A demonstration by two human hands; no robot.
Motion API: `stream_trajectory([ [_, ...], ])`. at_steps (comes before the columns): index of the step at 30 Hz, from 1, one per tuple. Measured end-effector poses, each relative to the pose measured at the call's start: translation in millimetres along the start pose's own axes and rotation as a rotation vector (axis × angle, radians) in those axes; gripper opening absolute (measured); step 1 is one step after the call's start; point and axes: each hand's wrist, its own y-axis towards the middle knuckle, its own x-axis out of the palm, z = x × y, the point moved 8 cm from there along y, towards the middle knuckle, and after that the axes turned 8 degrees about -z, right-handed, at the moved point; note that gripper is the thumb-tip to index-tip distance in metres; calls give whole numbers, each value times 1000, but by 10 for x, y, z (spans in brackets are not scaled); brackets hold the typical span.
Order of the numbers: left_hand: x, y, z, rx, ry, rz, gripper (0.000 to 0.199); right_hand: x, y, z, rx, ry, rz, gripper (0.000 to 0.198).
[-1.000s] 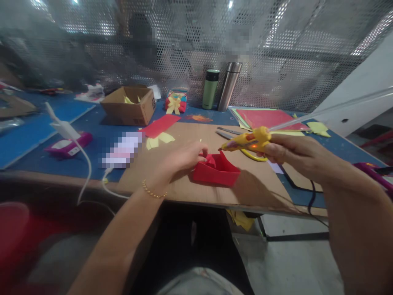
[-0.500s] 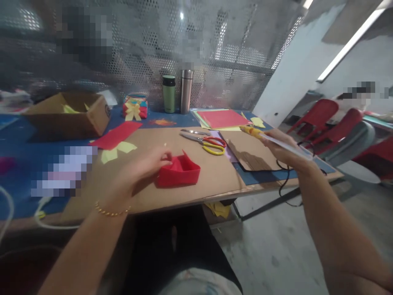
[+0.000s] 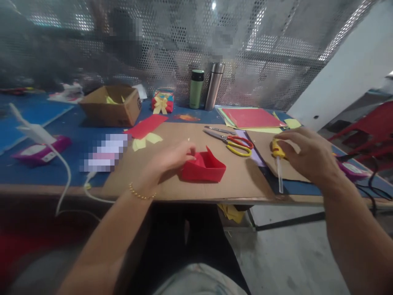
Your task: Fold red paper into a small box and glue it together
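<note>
My left hand [image 3: 172, 162] pinches the left edge of a small red paper box [image 3: 204, 172], which sits on a cardboard sheet [image 3: 172, 188]. One corner flap of the box stands up, and its inside is partly hidden. To the right, my right hand [image 3: 307, 153] is closed around a yellow glue gun [image 3: 277, 149] above a smaller cardboard piece. A translucent glue stick [image 3: 279, 176] juts from the gun toward the table's front edge. Between box and gun lie scissors [image 3: 238, 145] with red and yellow handles, beside a grey blade-like tool [image 3: 219, 130].
At the back stand a cardboard box [image 3: 110, 110], a decorated box with a yellow bow [image 3: 162, 102], a green bottle [image 3: 196, 90] and a steel flask [image 3: 214, 88]. Coloured paper sheets [image 3: 251, 118] lie right of them. A white cable [image 3: 66, 168] hangs over the left edge.
My right hand has turned the glue gun so its stick now points toward me. My left hand stays on the red box. The view has swung left.
</note>
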Motion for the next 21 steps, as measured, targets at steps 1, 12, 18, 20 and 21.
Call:
stream_trajectory([
  [1, 10, 1, -11, 5, -7, 5, 15, 52, 71, -281, -97, 112, -27, 18],
  [12, 35, 44, -28, 31, 30, 9, 16, 850, 283, -1460, -369, 432, -481, 14],
  [18, 34, 20, 10, 26, 27, -19, 19, 872, 224, -1555, -411, 273, -466, 13],
  [20, 35, 17, 13, 29, 18, -18, 20, 971, 248, -1525, -439, 222, -477, 10],
  [21, 35, 15, 13, 30, 15, -15, 20, 1019, 261, -1505, -451, 202, -471, 12],
])
